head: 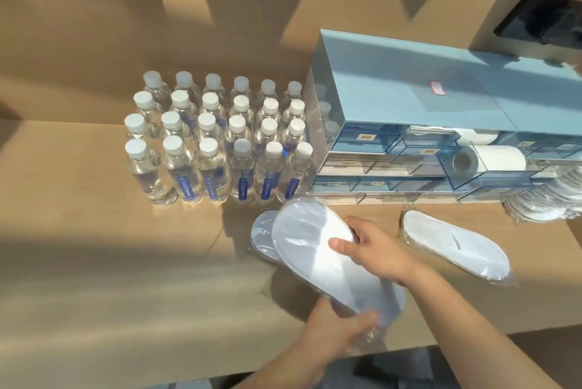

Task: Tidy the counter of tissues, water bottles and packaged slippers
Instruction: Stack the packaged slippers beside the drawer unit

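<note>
A packaged pair of white slippers [311, 250] in clear plastic is held just above the counter by both hands. My right hand [374, 247] grips its upper side with the thumb on top. My left hand [343, 328] holds the near end and its crinkled wrapper. Under the far end lies another packaged slipper [263, 239]. A further packaged pair [453, 245] rests flat to the right. Several water bottles [217, 139] with white caps stand in neat rows at the left. Toilet tissue rolls [491, 160] sit in the blue drawer unit [409, 98].
The tan counter [110, 231] has its near edge at the bottom right. A stack of packaged slippers [548, 202] sits at the far right beside the drawer unit. One drawer [482, 168] of the unit sticks out. A dark object [548, 20] lies at the back right.
</note>
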